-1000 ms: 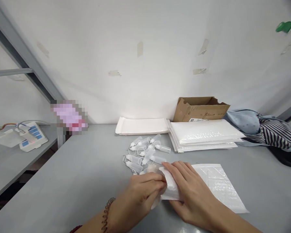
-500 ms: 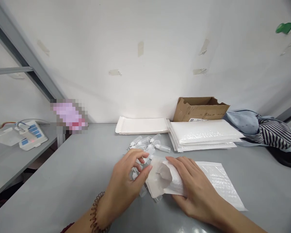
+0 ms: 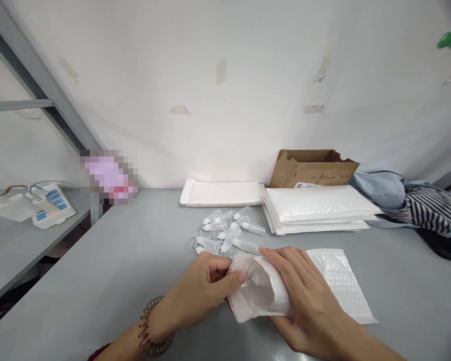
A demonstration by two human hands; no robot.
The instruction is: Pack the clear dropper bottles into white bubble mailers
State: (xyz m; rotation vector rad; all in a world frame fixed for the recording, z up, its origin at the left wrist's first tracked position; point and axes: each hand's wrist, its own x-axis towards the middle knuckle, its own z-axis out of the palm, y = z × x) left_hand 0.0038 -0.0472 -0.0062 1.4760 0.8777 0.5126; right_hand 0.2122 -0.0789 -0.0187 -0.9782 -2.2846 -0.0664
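A white padded envelope [image 3: 263,286] is held over the front of the table, its mouth gaping toward me. My left hand [image 3: 206,283] pinches the left edge of its opening between thumb and fingers. Wrapped round its right side is my right hand [image 3: 304,296], fingers on top and thumb below. Just beyond the hands lies a loose pile of small clear plastic bottles [image 3: 229,233] with white tips and ring loops. Another white bubble envelope [image 3: 340,281] lies flat to the right, partly covered by my right hand.
Stacked white bubble envelopes [image 3: 319,205] lie at the back right, before an open cardboard box [image 3: 315,170]. Flatter white envelopes [image 3: 223,194] rest against the wall. Striped and blue cloth [image 3: 428,205] is at far right. A white device [image 3: 54,205] stands on the left side surface.
My left hand has moved in to the envelope's edge and closed on it. The envelope's mouth has turned more toward me and opened wider. More of the bottle pile shows.
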